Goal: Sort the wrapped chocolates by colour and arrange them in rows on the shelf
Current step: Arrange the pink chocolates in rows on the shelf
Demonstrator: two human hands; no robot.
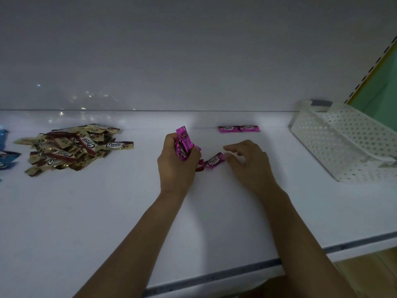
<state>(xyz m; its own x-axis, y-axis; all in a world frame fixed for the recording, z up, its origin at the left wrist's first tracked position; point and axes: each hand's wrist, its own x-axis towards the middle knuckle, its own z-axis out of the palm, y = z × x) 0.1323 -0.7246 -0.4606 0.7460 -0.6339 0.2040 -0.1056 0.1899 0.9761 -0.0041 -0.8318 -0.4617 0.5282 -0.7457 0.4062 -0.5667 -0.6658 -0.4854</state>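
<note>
Though dim, white shelf [86, 211] below pale wall [193, 50] (basket [343, 143] at right), left grip [176, 166] round pink chocolates [183, 145], right grip [249, 162] loose

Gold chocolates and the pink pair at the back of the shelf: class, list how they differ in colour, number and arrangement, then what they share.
Colour: the gold chocolates wear gold-and-brown wrappers; the pink pair is magenta.
Number: the gold chocolates are many; the pink pair is two.
Arrangement: the gold chocolates lie heaped at all angles; the pink pair lies flat, end to end in a row.
Shared: both read Choco and rest on the shelf.
</note>
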